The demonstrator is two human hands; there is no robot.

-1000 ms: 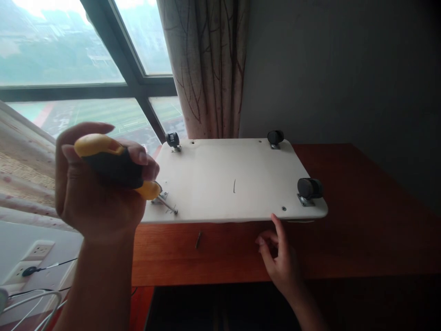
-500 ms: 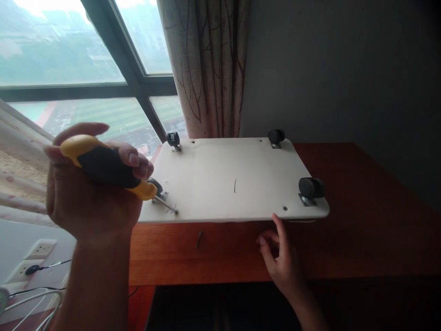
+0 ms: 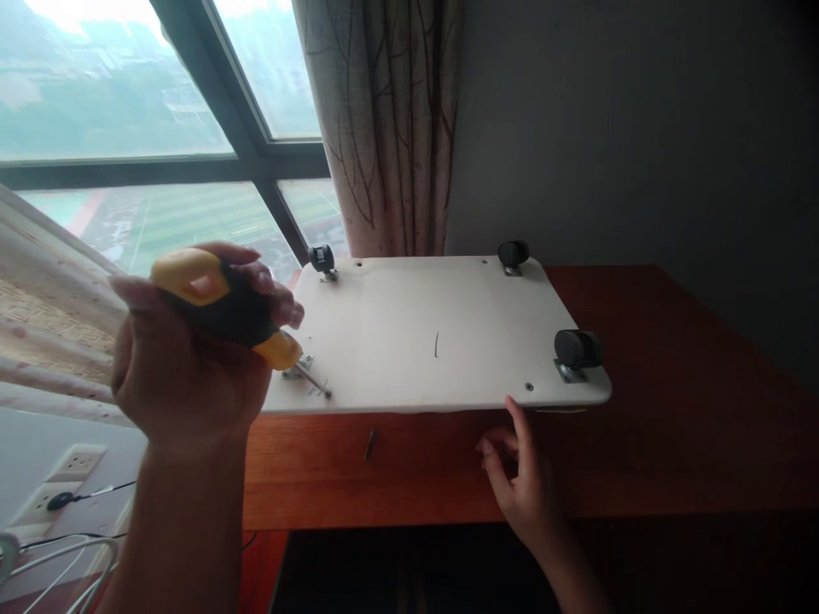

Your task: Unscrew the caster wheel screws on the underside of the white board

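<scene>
Shifted right: screwdriver point(image 3: 240, 309) handle and left hand point(image 3: 192, 379), fingers curled round it; right hand point(image 3: 521, 477) half open, empty, at the board point(image 3: 384, 333); best steady the shaft point(image 3: 313, 380) beyond the left fingers.

The board point(image 3: 384, 320) lies before you on the table point(image 3: 435, 486), with casters point(image 3: 577, 348) at both far corners and the near right one. At left, your left hand point(image 3: 195, 388) holds the screwdriver point(image 3: 240, 309), its tip right of a mounting plate point(image 3: 296, 369). Your right hand point(image 3: 521, 477) is at the near edge, right of a screw point(image 3: 369, 444) on the table. Behind, left to right: window point(image 3: 128, 102), curtain point(image 3: 390, 128), wall point(image 3: 614, 128).
</scene>
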